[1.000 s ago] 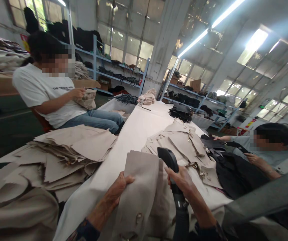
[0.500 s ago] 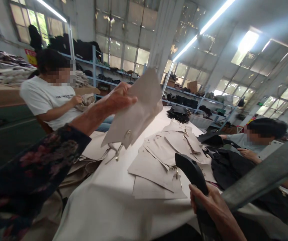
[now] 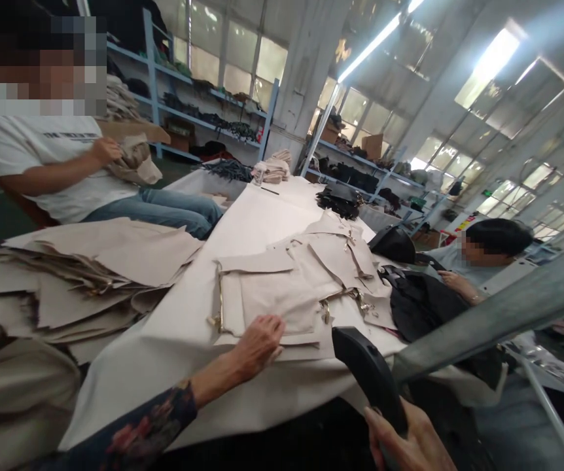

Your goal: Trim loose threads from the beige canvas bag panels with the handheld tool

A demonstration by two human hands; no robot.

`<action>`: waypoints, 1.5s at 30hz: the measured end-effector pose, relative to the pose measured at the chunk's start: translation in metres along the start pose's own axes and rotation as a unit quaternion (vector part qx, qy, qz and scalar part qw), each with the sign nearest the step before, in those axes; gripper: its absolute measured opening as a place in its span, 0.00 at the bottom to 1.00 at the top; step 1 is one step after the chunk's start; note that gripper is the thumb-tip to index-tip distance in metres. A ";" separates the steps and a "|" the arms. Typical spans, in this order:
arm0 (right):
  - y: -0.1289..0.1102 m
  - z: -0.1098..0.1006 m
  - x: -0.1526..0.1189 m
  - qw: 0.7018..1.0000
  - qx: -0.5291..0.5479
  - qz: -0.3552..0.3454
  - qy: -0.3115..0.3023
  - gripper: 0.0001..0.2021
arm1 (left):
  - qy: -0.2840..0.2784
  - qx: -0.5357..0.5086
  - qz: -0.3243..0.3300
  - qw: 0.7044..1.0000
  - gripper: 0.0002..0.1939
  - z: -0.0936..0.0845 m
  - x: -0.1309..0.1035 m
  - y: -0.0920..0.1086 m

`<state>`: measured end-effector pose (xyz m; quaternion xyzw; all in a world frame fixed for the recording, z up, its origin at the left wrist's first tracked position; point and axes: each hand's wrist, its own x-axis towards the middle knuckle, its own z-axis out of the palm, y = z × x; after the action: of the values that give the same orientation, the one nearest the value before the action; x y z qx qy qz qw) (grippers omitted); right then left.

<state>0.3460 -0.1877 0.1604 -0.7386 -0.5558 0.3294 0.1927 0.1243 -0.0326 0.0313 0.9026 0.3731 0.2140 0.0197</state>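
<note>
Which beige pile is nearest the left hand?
The middle pile on the white table, right under the left hand. The left pile lies beside the table; other piles sit farther back.

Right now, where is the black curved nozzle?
In the head view, the black curved nozzle is lower right, held in the right hand, beside the lower end of the grey metal pole.

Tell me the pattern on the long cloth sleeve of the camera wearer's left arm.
The long cloth sleeve is dark with reddish flowers; head view shows it best.
</note>
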 end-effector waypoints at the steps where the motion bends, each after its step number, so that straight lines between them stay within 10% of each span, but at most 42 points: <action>1: 0.000 0.003 0.002 1.000 0.007 0.007 -0.003 0.19 | 0.031 0.009 -0.012 0.999 0.17 0.004 -0.013 -0.002; 7: 0.000 0.028 0.020 0.999 0.044 -0.002 -0.027 0.16 | 0.188 0.031 -0.026 0.981 0.15 0.019 -0.055 -0.015; 15: -0.003 0.056 0.059 0.996 0.077 0.012 -0.047 0.15 | 0.197 0.018 -0.025 0.980 0.18 0.036 -0.062 -0.018; 21: -0.008 0.037 0.073 0.998 0.046 0.030 -0.001 0.18 | 0.141 0.008 -0.053 0.989 0.20 0.035 -0.059 -0.014; 25: -0.007 0.013 0.057 0.995 -0.043 0.046 0.072 0.21 | 0.218 -0.053 -0.087 0.971 0.16 0.018 -0.073 -0.013; 29: -0.005 0.015 0.035 0.997 -0.069 0.025 0.033 0.21 | 0.330 -0.194 -0.319 0.867 0.12 0.002 -0.097 -0.011; 32: -0.015 0.037 0.025 0.997 -0.056 0.001 -0.062 0.19 | 0.247 -0.417 -0.455 0.747 0.13 0.002 -0.103 -0.010; 39: -0.052 0.090 0.033 0.984 0.001 -0.040 -0.171 0.12 | 0.226 -0.696 -0.445 0.516 0.13 0.009 -0.084 -0.009; 42: -0.059 0.105 0.041 0.980 0.020 -0.049 -0.192 0.10 | 0.228 -0.720 -0.430 0.494 0.11 0.006 -0.083 -0.011; 45: -0.067 0.118 0.050 0.978 0.029 -0.053 -0.198 0.10 | 0.228 -0.690 -0.399 0.560 0.14 0.007 -0.084 -0.010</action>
<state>0.2252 -0.1299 0.1066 -0.6225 -0.6113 0.4746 0.1166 0.0674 -0.0819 -0.0083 0.2942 0.4259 0.5746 0.6339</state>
